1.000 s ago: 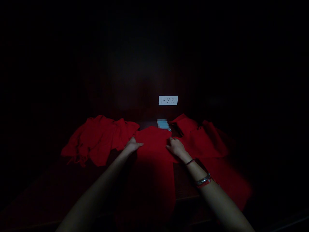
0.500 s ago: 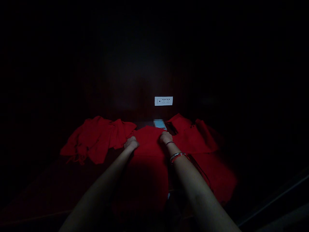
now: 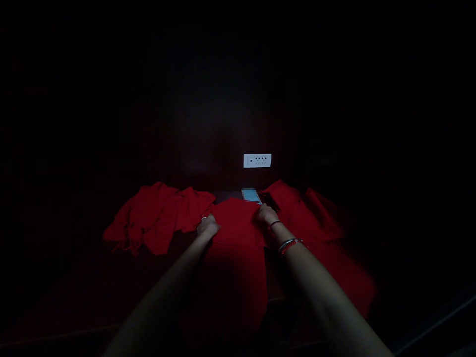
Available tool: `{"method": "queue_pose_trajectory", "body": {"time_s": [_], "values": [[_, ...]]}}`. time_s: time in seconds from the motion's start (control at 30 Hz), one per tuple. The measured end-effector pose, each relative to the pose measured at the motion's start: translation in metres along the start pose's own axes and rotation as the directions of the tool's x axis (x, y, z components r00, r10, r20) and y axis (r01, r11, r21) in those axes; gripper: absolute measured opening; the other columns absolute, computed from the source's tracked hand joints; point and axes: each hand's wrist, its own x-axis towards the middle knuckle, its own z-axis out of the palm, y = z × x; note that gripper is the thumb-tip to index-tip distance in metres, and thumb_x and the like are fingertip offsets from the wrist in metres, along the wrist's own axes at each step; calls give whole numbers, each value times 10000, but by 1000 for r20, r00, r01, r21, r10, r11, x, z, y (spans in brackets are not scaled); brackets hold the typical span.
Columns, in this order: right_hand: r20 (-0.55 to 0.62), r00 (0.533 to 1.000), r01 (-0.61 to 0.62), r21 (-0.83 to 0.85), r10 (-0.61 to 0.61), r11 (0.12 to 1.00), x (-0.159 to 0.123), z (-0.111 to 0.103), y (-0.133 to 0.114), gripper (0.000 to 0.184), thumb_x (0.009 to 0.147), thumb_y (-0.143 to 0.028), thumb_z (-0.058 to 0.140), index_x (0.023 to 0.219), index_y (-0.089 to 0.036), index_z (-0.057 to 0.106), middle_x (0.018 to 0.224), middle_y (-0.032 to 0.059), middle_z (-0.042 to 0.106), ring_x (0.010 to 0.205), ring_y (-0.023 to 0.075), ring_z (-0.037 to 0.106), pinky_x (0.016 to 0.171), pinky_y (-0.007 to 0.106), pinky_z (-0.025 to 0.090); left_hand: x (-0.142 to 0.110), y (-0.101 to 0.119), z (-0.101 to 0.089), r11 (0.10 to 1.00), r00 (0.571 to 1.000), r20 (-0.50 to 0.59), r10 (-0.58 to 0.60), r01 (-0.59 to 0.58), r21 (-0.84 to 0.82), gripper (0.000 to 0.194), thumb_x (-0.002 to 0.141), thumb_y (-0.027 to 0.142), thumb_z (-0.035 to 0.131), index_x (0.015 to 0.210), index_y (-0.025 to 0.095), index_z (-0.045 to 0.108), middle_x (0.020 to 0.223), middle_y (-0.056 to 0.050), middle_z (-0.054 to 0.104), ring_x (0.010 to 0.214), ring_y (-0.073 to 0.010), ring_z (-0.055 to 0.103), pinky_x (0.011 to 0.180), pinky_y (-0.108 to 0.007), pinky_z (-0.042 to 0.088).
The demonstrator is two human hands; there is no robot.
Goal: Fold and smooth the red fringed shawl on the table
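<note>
A red cloth, its top tapered like an apron's bib, lies spread in front of me and hangs toward me in shadow. My left hand is closed at its left edge, fingers curled and partly hidden. At its upper right edge, my right hand is closed on the fabric too, with bracelets on that wrist. To the left is a crumpled heap of red cloth with thin ties dangling from it. Another red cloth lies on the right, partly behind my right arm.
A light blue, partly blurred flat item lies behind the middle cloth. On the dark wall above it sits a white socket panel. The dark table's front edge shows faintly at lower left. Most of the surroundings are too dark to make out.
The whole view has shifted slightly, so everything sits a little further right and lower. Both hands remain at the middle cloth's edges, and the cloth looks pulled a bit flatter on the right.
</note>
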Motion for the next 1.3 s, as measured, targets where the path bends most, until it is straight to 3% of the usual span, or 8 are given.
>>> {"method": "queue_pose_trajectory", "body": {"time_s": [0.13, 0.43, 0.6, 0.73, 0.83, 1.0, 1.13, 1.3], "values": [[6, 1000, 1, -18, -1, 1000, -6, 2, 1, 637, 581, -196, 625, 1163, -70, 399, 1112, 191, 502, 994, 259, 502, 757, 308, 427, 1, 0, 4, 1000, 1000, 1, 8, -8, 2, 381, 667, 291, 509, 1025, 165, 493, 1075, -153, 534, 952, -254, 529, 712, -313, 424], [-71, 997, 51, 97, -44, 994, -4, 1, -12, 412, 655, -165, 547, 1063, -115, 509, 1008, 140, 577, 885, 201, 563, 657, 235, 449, -5, -1, 5, 998, 998, -36, 55, -55, -6, 330, 679, 250, 492, 992, 151, 525, 1055, -153, 545, 939, -253, 537, 713, -309, 430], [-134, 983, 150, 193, -125, 970, -7, -28, -34, 452, 659, -129, 510, 1108, -169, 474, 934, 51, 603, 755, 134, 583, 579, 181, 439, -3, -1, 7, 988, 988, -50, 143, -145, -52, 319, 694, 341, 514, 945, 149, 556, 1001, -130, 585, 941, -222, 538, 734, -261, 414], [-218, 953, 260, 244, -209, 934, -17, -80, -42, 473, 664, -70, 459, 1104, -241, 473, 936, -6, 592, 718, 86, 566, 573, 140, 417, -3, 2, 3, 971, 975, -72, 209, -216, -104, 350, 799, 383, 351, 954, 149, 560, 958, -98, 614, 921, -187, 546, 738, -243, 403], [-269, 937, 303, 311, -222, 901, -26, -138, -20, 481, 643, -15, 431, 1078, -205, 505, 824, 14, 607, 588, 83, 545, 520, 165, 413, -2, 6, -2, 957, 964, -92, 249, -259, -128, 363, 821, 352, 313, 979, 131, 554, 962, -100, 614, 916, -177, 546, 734, -234, 399], [-359, 915, 290, 273, -183, 917, -32, -212, 66, 449, 640, 13, 366, 1025, -113, 561, 725, 54, 616, 499, 80, 511, 485, 185, 411, -7, 35, 8, 908, 922, -94, 377, -388, -162, 302, 803, 279, 369, 973, 125, 565, 958, -92, 612, 898, -169, 546, 743, -225, 393], [-426, 903, 96, 65, -60, 993, -25, -217, 126, 389, 653, 4, 384, 976, -70, 588, 817, 94, 621, 667, 133, 566, 578, 206, 434, -24, 86, 43, 816, 837, -68, 543, -544, -196, 269, 753, 257, 460, 966, 135, 571, 962, -75, 596, 907, -155, 530, 790, -210, 378], [-380, 905, 57, -333, -189, 941, -17, -196, 143, 337, 652, -31, 451, 947, -99, 600, 964, 119, 578, 869, 200, 541, 731, 235, 412, -52, 152, 88, 706, 743, -70, 666, -658, -262, 465, 675, 391, 542, 1075, 159, 498, 1077, -87, 515, 1011, -194, 463, 854, -253, 353]]}}
